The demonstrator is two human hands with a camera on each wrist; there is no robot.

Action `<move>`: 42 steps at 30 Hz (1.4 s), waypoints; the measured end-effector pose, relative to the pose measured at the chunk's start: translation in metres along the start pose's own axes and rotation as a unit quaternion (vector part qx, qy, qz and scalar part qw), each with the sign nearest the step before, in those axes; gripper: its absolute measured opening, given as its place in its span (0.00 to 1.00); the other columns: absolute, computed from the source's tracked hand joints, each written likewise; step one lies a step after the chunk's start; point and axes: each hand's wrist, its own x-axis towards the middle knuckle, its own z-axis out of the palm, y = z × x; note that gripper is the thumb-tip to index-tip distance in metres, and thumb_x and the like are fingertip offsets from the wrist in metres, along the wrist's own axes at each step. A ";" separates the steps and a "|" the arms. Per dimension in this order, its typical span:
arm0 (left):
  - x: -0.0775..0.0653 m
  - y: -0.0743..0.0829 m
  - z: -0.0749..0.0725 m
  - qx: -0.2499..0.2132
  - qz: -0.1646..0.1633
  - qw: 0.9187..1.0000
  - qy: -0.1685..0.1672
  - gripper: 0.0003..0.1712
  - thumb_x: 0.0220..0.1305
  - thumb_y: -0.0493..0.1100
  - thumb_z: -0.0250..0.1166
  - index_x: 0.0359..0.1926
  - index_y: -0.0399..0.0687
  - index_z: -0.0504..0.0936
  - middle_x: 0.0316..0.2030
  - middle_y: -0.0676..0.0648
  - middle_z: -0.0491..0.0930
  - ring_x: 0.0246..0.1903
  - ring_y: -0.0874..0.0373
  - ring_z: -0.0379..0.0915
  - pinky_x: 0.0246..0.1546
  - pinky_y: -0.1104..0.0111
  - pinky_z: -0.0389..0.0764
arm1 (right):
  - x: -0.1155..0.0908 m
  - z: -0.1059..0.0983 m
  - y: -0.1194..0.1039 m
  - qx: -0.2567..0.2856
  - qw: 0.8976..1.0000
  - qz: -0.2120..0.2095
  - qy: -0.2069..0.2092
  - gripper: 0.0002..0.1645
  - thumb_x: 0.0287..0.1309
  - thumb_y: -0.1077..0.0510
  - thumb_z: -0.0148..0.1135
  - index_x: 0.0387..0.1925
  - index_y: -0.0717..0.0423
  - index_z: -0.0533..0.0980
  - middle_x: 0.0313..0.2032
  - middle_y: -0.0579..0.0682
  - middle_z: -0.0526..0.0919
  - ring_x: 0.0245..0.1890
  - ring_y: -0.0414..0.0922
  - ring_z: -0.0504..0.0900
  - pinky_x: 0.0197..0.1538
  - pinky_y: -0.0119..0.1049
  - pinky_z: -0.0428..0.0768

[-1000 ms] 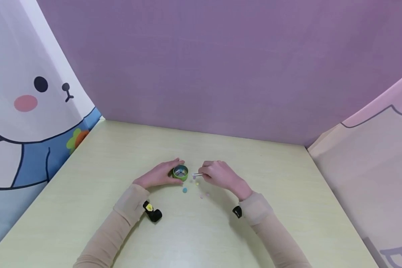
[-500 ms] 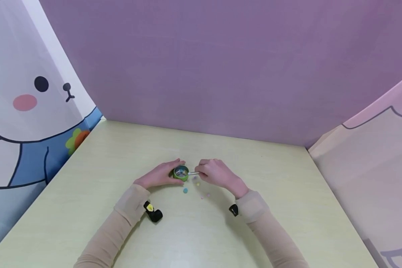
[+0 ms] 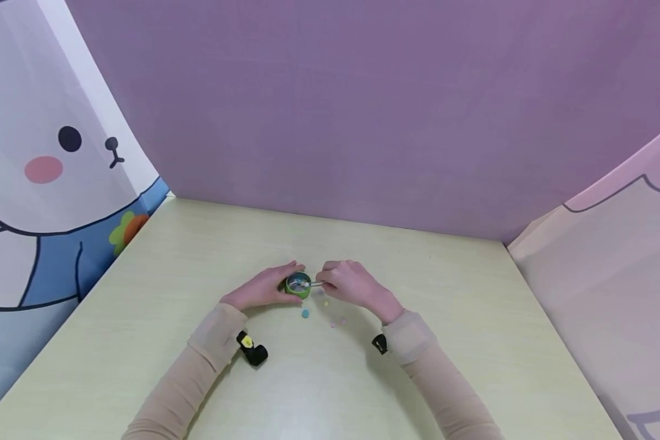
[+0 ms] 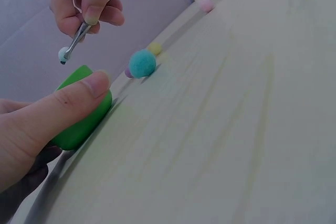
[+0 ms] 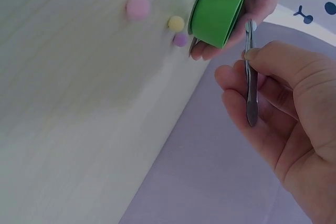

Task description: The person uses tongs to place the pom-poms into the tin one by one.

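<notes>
My left hand [image 3: 264, 286] grips a small green round tin [image 3: 298, 294], thumb on the near side and fingers on the far side. The tin stands upright on the table with its mouth up; some small bits show inside. In my right hand [image 3: 354, 284] a pair of metal tweezers [image 5: 251, 87] is pinched between thumb and fingers. Their tips hold a tiny pale pom-pom [image 4: 63, 54] over the tin's mouth. Near the tin lie a teal pom-pom [image 4: 142, 63], a yellow pom-pom [image 5: 176, 23], a purple pom-pom [image 5: 180, 40] and a pink pom-pom [image 5: 138, 8].
The pale wooden table [image 3: 330, 385] extends all round the hands. A purple backdrop [image 3: 330, 110] rises behind it, with printed cloth panels at the left and right sides. Dark wrist cameras [image 3: 252, 349] hang from both cuffs.
My right hand has moved left, bringing the tweezers and the pale pom-pom from beside the tin to over its mouth. The left hand has stayed on the tin.
</notes>
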 end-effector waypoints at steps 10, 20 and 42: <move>0.001 0.003 -0.001 -0.005 -0.002 1.000 -0.004 0.51 0.56 0.60 0.72 0.74 0.44 0.63 0.74 0.34 0.58 0.70 0.39 0.63 0.69 0.48 0.70 | 0.002 0.001 -0.001 0.009 1.000 0.005 -0.002 0.09 0.59 0.66 0.64 0.38 0.54 0.86 0.32 0.47 0.86 0.26 0.37 0.81 0.29 0.25 0.79; 0.001 0.000 0.001 -0.002 -0.005 1.000 -0.005 0.51 0.56 0.60 0.72 0.74 0.45 0.62 0.74 0.34 0.58 0.70 0.40 0.64 0.68 0.49 0.70 | 0.002 0.001 -0.002 0.015 1.000 0.003 -0.001 0.09 0.58 0.66 0.65 0.39 0.54 0.86 0.33 0.47 0.86 0.27 0.38 0.82 0.30 0.26 0.80; 0.005 -0.001 0.001 -0.005 -0.010 1.000 -0.008 0.52 0.55 0.61 0.73 0.75 0.47 0.62 0.75 0.34 0.57 0.69 0.40 0.65 0.69 0.49 0.70 | -0.007 0.001 0.001 0.004 1.000 0.019 -0.011 0.08 0.59 0.64 0.66 0.39 0.54 0.86 0.33 0.47 0.86 0.27 0.38 0.83 0.30 0.27 0.80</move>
